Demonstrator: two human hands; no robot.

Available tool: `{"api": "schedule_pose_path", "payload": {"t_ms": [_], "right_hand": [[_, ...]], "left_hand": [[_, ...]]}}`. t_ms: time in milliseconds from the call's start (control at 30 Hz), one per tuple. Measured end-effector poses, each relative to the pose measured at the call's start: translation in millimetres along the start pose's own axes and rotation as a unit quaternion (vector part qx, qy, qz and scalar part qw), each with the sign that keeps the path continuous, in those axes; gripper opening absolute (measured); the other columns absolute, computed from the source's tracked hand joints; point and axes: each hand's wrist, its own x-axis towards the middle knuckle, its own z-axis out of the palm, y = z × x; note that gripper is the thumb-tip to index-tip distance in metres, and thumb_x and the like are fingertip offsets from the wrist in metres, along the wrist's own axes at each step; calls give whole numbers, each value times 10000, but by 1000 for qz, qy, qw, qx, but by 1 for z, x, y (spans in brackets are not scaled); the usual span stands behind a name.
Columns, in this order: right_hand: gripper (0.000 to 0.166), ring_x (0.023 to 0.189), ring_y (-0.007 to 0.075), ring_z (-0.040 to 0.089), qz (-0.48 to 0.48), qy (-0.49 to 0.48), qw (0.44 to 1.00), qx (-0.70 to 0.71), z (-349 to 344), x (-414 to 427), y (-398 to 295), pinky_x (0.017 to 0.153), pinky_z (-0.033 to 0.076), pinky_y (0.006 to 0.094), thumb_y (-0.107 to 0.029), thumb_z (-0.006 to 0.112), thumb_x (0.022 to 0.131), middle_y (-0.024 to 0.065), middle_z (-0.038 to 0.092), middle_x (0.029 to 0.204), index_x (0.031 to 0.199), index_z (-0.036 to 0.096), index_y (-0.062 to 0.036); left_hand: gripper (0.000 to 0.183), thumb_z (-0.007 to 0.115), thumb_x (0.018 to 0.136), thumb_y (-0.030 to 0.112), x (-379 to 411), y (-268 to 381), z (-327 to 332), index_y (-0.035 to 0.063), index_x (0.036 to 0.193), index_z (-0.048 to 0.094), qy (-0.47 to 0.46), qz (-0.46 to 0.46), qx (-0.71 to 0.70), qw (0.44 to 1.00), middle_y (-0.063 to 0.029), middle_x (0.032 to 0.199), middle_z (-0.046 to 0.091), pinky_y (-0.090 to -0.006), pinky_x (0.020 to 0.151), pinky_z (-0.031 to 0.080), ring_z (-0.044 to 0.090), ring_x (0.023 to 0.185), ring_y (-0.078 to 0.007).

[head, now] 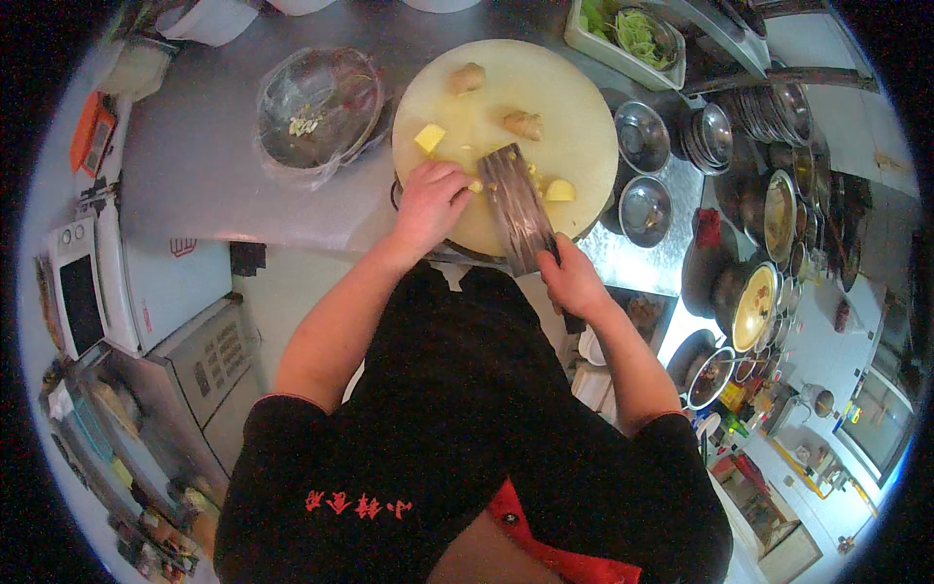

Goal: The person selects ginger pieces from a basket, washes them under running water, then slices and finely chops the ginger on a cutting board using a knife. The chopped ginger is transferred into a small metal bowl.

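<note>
My right hand (576, 279) grips the handle of a broad cleaver (516, 212), its blade lying across a round, pale cutting board (430, 95). To the blade's left, the fingertips of my left hand (435, 196) pinch a small yellow piece of ginger (475, 187). Small yellow bits cling to the blade, and more lie along its right side. A cut yellow block (430, 137) sits above my left hand. Right of the cleaver lies a rounded yellow piece (560, 191). Two unpeeled ginger knobs (467, 78) rest farther up the board.
Left of the board, a plastic-lined bowl (321, 80) contains small pale pieces (303, 125) on the steel counter (197, 160). Two metal bowls (646, 211) stand at the right. A white tray (584, 44) with green vegetables is at the back right, and several bowls and pans line the far right.
</note>
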Motion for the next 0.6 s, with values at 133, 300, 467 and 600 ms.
{"api": "schedule_pose_path", "payload": {"t_ms": [133, 300, 467, 600], "right_hand": [[189, 454, 175, 496, -20, -8, 998, 57, 19, 16, 33, 395, 440, 350, -211, 517, 992, 66, 488, 678, 963, 421, -51], [192, 480, 165, 510, -27, -14, 999, 39, 26, 8, 27, 429, 448, 341, -215, 519, 992, 60, 511, 688, 977, 445, -38], [194, 539, 146, 537, -5, -30, 999, 16, 12, -25, 30, 493, 458, 338, -218, 532, 991, 47, 538, 696, 994, 492, -28], [144, 560, 133, 539, 52, -95, 994, 27, -25, -49, 25, 490, 447, 319, -176, 556, 978, 30, 528, 706, 1037, 525, -48]], "left_hand": [[143, 742, 785, 109, 0, -1, 2, 62, 916, 710, -6, -4, 6, 1000, -83, 974, 671, -417, 876, 500, 621, 948, -304], [124, 728, 808, 116, 2, -1, 0, 57, 915, 710, -24, -17, 4, 1000, -88, 974, 673, -421, 892, 495, 618, 949, -310], [186, 745, 801, 152, 4, -2, -1, 60, 957, 700, -28, 0, 13, 1000, -83, 1018, 665, -426, 886, 497, 609, 977, -310], [226, 750, 792, 170, 9, 5, -3, 80, 992, 695, -75, 8, 64, 995, -66, 1038, 650, -419, 893, 499, 603, 1000, -309]]}}
